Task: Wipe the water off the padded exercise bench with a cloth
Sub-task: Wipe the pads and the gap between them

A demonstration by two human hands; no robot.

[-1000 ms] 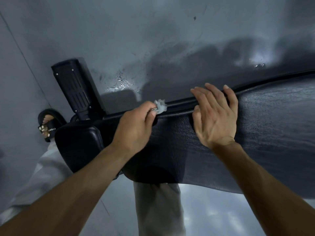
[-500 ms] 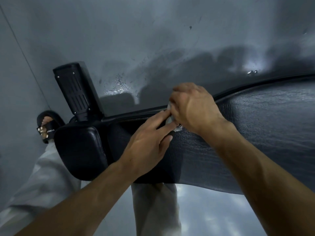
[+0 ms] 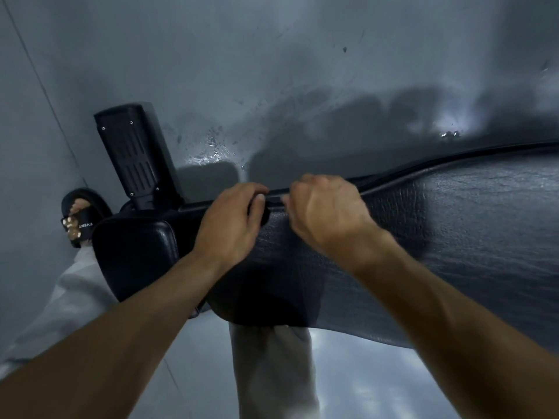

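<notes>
both forearms are extended forward from the lower corners of the view and converge at the far edge of the padded bench. the left hand is laid palm-down on the pad, with its fingers curled over the far edge beside the piping seam. the right hand is closed into a loose fist just beside it, knuckles up, wrist bent slightly toward the left. a small gap is left between the two hands. the cloth is not seen clearly; only a pale sliver is shown at the right fingertips, so it cannot be told with certainty what is pinched there.

the bench is seen from above, with its long axis running from lower left to upper right across the view. its black textured surface is crossed by fine creases, and its far edge is traced by the raised seam. a smaller, smoother pad section is joined at the left end, at the near side of the left hand.

a black ribbed upright block is set behind the left end of the bench, tilted away to the upper left. the grey floor beyond it is marked by a patch of water droplets near the block, and by a bright wet spot farther right. a foot in a black sandal is placed on the floor to the left of the small pad. light trouser legs are seen beneath the near edge of the bench.
</notes>
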